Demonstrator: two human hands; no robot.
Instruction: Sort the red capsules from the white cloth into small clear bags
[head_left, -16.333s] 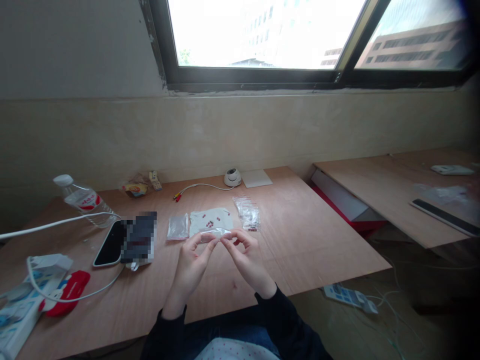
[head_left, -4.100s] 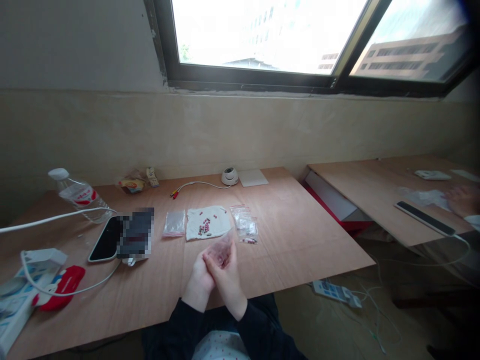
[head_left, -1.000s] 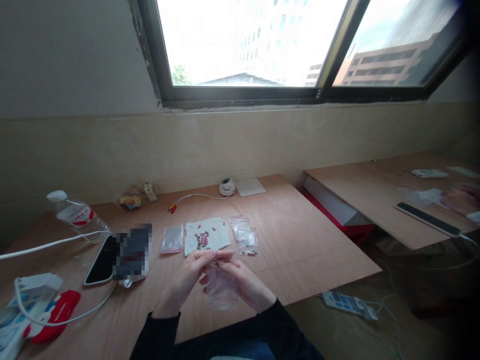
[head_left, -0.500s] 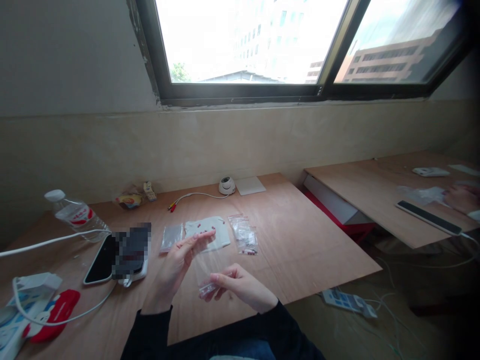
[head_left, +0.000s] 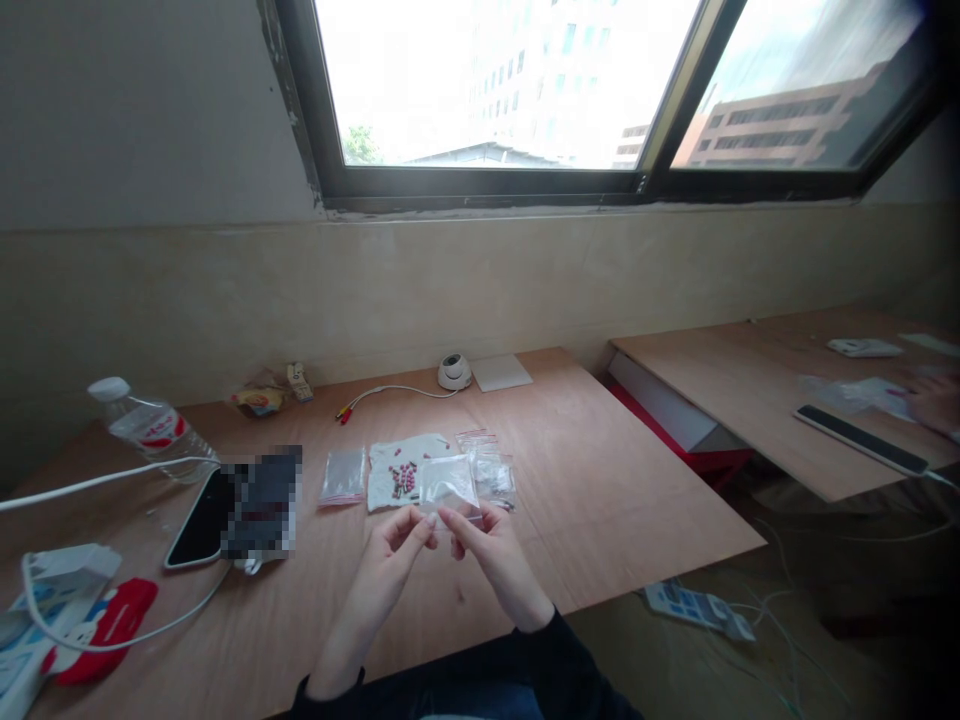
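Note:
Between my two hands a clear zip bag (head_left: 450, 480) is held by its near edge, its body tilted up away from me. My left hand (head_left: 401, 550) pinches the edge on one side, and my right hand (head_left: 491, 550) pinches it close beside. Whether anything lies inside the bag I cannot tell. Behind it a white cloth (head_left: 384, 470) bears several small dark-red pieces (head_left: 405, 480). To the left lies a stack of clear zip bags (head_left: 343, 478). On the right, partly covered by the held bag, are several filled zip bags (head_left: 496, 475) with small pieces at their ends.
At the left stand a water bottle (head_left: 154, 425), phones (head_left: 196, 525) with a white cable, and a red pouch (head_left: 112, 630). Along the wall are a snack packet (head_left: 259, 400), a dome camera (head_left: 453, 372) and a white card (head_left: 501, 372). Another person's hand (head_left: 934, 400) is at the right table.
My left hand has come down from over the cloth to the bag's edge. The bag has moved up and right, now gripped by both hands, and the pieces on the cloth are uncovered.

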